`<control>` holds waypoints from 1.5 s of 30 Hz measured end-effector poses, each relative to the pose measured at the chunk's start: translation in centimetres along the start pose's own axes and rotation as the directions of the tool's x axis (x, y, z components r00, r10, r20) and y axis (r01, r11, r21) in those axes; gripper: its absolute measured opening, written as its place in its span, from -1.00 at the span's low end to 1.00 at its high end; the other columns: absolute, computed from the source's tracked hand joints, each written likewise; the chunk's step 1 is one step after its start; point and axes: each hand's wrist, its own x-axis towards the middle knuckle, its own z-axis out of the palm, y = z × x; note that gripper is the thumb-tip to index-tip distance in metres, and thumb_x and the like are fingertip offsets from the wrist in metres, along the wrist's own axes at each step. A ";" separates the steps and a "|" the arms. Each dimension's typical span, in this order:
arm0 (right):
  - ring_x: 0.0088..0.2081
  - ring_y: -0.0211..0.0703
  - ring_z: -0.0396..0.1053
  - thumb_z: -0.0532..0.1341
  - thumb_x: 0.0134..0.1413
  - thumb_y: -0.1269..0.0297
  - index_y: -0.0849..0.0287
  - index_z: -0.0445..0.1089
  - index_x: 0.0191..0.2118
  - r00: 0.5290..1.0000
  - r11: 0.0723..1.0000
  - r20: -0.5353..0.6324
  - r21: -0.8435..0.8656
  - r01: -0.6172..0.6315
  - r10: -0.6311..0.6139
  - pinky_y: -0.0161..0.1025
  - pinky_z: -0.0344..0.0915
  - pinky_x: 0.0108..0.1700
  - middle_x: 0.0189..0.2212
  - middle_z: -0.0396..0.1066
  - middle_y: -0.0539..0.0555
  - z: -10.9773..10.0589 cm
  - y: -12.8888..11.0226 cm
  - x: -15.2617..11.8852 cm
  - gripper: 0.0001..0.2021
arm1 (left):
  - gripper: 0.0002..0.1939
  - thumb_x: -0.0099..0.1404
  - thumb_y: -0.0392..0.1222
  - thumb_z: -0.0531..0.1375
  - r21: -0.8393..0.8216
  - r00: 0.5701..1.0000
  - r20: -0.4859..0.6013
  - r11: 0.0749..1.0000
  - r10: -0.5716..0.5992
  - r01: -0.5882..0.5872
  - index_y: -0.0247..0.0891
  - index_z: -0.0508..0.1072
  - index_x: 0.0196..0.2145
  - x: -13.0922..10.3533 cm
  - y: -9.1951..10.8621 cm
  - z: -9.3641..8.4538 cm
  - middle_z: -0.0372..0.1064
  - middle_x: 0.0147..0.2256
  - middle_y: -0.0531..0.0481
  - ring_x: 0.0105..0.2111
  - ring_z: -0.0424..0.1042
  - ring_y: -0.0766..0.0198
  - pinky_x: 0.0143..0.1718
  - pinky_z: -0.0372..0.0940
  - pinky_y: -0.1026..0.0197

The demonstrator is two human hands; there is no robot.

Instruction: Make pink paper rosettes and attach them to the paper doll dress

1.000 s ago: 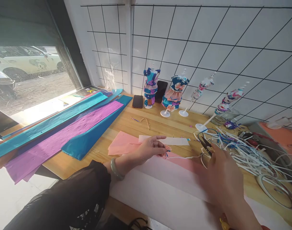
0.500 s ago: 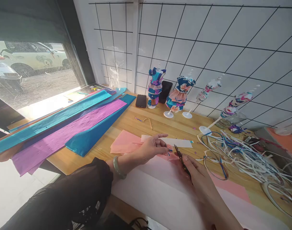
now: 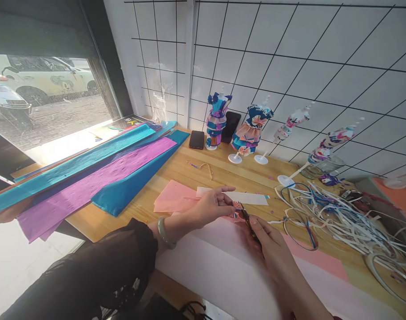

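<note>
My left hand (image 3: 211,205), a green bangle on its wrist, pinches a small pleated paper fan (image 3: 235,209) in pinkish white with blue streaks. Its thumb and forefinger hold the fan at the left edge, while the other fingers are loosely raised. In my right hand (image 3: 268,235) is a pair of dark pointed tweezers (image 3: 251,226), tips up and to the left. Those tips reach the right side of the fan; whether they grip it I cannot tell. Beneath both hands lie a large pale pink sheet (image 3: 203,253) and salmon-pink paper (image 3: 174,198).
A white strip (image 3: 249,198) lies behind my hands. Dressed mini mannequins (image 3: 216,120) stand along the wall near a phone (image 3: 197,139). Tangled paper strips (image 3: 336,222) cover the right side. Blue and purple crepe paper (image 3: 99,180) lies at the left by the window.
The tweezers have moved slightly left, their tips now at the paper fan instead of just beside it. My left hand keeps nearly the same place.
</note>
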 end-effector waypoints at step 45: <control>-0.41 -0.10 0.36 0.06 0.05 -0.06 0.14 0.42 -0.24 0.953 0.930 -0.205 -0.340 0.143 -0.221 -0.26 0.24 -0.42 -0.44 0.45 0.07 -0.9 -0.3 0.4 -0.60 | -0.36 0.00 -0.24 0.33 -0.034 1.000 -0.010 0.999 -0.008 0.008 -0.34 0.22 0.03 0.2 -0.2 -0.1 0.38 -0.38 -0.03 -0.39 0.41 0.32 -0.28 0.26 0.19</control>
